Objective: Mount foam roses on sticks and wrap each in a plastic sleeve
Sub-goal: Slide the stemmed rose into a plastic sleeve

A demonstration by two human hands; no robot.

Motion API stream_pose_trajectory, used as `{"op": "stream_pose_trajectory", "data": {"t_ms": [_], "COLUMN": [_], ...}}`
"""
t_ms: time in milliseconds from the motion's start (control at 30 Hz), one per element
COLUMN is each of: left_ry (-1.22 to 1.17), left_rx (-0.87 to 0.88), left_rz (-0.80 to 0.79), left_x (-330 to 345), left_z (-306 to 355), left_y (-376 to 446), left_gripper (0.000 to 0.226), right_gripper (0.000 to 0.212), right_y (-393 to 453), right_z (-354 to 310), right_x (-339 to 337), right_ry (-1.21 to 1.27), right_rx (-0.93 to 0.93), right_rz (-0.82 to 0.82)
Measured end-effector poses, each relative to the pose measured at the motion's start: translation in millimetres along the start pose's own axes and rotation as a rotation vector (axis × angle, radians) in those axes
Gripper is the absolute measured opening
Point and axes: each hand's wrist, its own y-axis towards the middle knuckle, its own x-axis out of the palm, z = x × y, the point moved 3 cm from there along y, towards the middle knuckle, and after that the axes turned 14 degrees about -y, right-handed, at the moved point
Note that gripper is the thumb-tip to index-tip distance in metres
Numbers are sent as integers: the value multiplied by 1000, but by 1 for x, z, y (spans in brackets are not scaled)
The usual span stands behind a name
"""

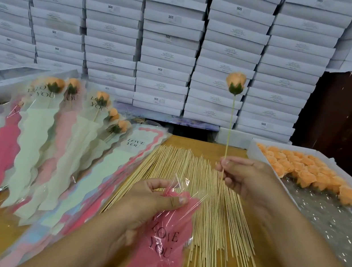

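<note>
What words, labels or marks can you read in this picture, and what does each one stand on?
"LOVE YOU": pink plastic sleeve held by the left hand.
"LOVE YOU": loose sleeve on the pile.
"LOVE YOU", partly hidden: wrapped roses.
"SGS": white boxes stacked behind.
Small print on the box labels: too blurred to read.

Loose sticks between both hands

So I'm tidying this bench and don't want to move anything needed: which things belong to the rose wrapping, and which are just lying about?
In use:
right hand pinching the stick with its mounted rose
left hand holding the pink sleeve
loose sticks
tray of roses
empty sleeves
wrapped roses

Lying about:
stacked white boxes
</note>
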Motion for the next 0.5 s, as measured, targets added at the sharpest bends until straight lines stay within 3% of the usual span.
{"op": "stream_pose_trajectory", "data": {"t_ms": [267,500], "left_ry": [17,16], "left_rx": [-23,-26], "left_rz": [-20,-9], "left_x": [-1,-1], "left_z": [-1,-1], "left_y": [2,1], "left_gripper": [76,81], "right_gripper": [6,5], "right_y": [20,27], "right_z": [-44,-38], "right_x": [0,7], "right_ry": [116,99], "right_rx": [-89,-90], "right_rz": [119,130]}}
